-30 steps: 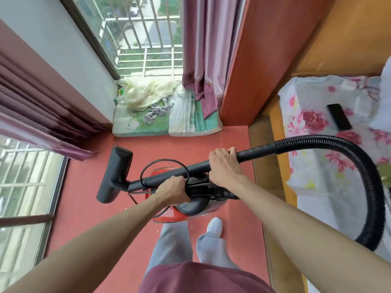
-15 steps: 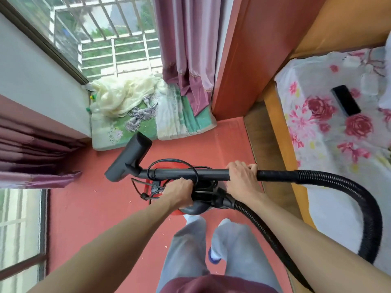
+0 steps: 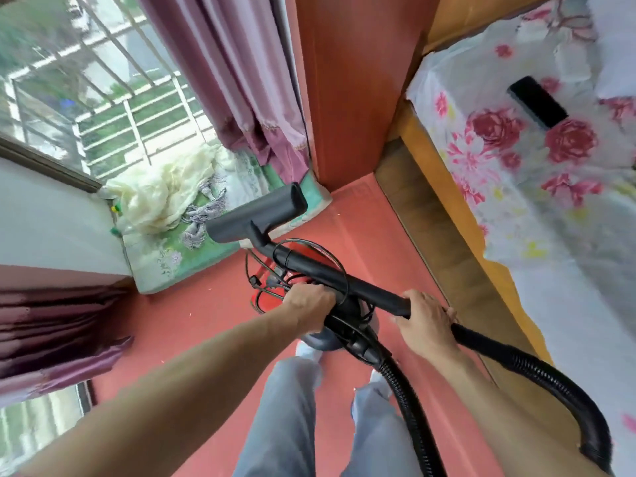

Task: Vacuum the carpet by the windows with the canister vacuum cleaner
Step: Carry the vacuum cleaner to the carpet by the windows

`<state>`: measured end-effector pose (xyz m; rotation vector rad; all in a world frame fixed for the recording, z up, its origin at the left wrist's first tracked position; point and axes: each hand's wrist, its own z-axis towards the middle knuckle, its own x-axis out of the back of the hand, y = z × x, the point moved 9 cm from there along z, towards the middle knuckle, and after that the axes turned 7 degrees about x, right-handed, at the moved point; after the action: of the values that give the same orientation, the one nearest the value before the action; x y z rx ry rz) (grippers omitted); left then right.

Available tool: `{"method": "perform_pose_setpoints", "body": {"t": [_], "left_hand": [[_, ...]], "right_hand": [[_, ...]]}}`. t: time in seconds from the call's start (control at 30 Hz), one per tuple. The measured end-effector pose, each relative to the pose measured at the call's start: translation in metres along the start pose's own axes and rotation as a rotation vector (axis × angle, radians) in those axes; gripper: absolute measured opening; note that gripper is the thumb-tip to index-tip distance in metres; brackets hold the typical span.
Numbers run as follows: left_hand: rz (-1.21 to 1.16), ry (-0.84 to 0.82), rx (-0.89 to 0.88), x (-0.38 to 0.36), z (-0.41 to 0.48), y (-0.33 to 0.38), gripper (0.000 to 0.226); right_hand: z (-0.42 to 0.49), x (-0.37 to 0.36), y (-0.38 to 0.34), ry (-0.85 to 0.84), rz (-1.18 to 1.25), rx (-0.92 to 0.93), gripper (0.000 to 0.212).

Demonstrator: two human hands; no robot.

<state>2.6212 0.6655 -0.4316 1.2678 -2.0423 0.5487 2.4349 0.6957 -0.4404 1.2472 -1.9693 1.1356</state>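
Swung black plastic floor nozzle rightward. Gripping probably heavy red canister by handle with left hand, stiff black wand with right hand.

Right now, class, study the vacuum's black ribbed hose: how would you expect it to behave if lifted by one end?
Probably floppy: the ribbed hose sags in a wide loop between the wand gripped by the right hand and the canister held by the left hand. Likely light for its size, being corrugated tubing. The smooth curve suggests no kinking.
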Motion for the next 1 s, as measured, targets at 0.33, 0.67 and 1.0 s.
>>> {"method": "perform_pose_setpoints", "body": {"t": [0.33, 0.67, 1.0], "left_hand": [[0.384, -0.028, -0.406, -0.086, 0.144, 0.031, 0.029], [0.746, -0.071, -0.399, -0.219, 0.281, 0.037, 0.023], [0.891, -0.018, -0.456, -0.309, 0.346, 0.027, 0.027]], "right_hand": [[0.034, -0.116, 0.07, 0.009, 0.27, -0.435, 0.029], [0.101, -0.284, 0.123, 0.109, 0.648, -0.623, 0.024], [0.157, -0.425, 0.135, 0.133, 1.028, -0.63, 0.024]]}}
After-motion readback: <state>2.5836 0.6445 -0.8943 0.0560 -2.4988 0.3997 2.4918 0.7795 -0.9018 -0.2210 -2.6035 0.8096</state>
